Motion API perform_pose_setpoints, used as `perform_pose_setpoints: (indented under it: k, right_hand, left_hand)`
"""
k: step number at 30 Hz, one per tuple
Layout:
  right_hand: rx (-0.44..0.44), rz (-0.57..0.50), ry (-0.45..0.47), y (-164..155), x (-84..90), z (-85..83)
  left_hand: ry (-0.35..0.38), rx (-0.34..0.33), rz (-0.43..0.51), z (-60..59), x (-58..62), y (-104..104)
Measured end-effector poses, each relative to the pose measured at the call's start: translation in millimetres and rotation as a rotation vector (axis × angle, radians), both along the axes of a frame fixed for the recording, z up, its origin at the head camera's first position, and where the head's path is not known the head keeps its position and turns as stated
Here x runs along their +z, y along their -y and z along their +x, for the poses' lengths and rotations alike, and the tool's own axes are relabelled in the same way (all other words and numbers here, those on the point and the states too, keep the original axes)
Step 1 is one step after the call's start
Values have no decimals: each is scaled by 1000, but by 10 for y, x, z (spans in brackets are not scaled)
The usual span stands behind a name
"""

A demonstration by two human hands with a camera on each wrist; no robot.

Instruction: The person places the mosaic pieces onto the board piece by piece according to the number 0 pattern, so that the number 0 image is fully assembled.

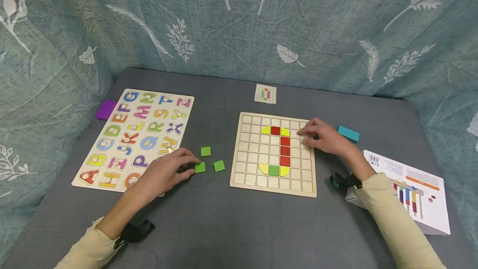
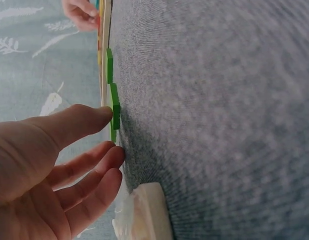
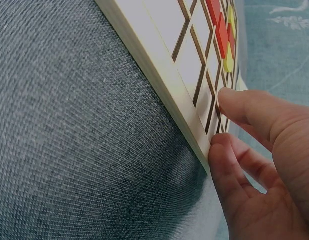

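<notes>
My left hand lies flat-fingered on the grey table, its fingertips touching a green square tile. Two more green tiles lie beside it. In the left wrist view the thumb and fingers are nearly straight against the nearest green tile. A wooden grid board holds a column of red tiles with yellow and green pieces at both ends. My right hand rests on the board's right edge, one finger on top and the thumb against the side of the board.
An alphabet puzzle lies at the left with a purple block behind it. A small pattern card sits beyond the grid board. A teal block and a printed white box are at the right. Patterned cloth walls the table.
</notes>
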State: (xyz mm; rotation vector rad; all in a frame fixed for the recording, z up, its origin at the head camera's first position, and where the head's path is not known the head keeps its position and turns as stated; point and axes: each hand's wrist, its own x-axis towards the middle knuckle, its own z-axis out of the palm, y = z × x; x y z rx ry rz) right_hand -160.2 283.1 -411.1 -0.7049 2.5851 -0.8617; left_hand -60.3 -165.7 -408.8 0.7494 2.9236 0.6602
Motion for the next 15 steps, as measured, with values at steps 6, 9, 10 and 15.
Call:
perform_pose_setpoints:
  k: [6,9,10,15]
  right_hand:
    - [-4,0,4,-6,8,-18]
    - [-2,-2,7,-13,10,-23]
    - [-5,-3,9,-16,10,-23]
    - [9,-5,-4,-15,9,-10]
  left_hand:
    - [16,10,5,-51,28,-18]
    - [24,9,2,-135,62,-48]
    - [27,1,-10,-171,73,-65]
    - [37,-81,-84,-341,120,-164]
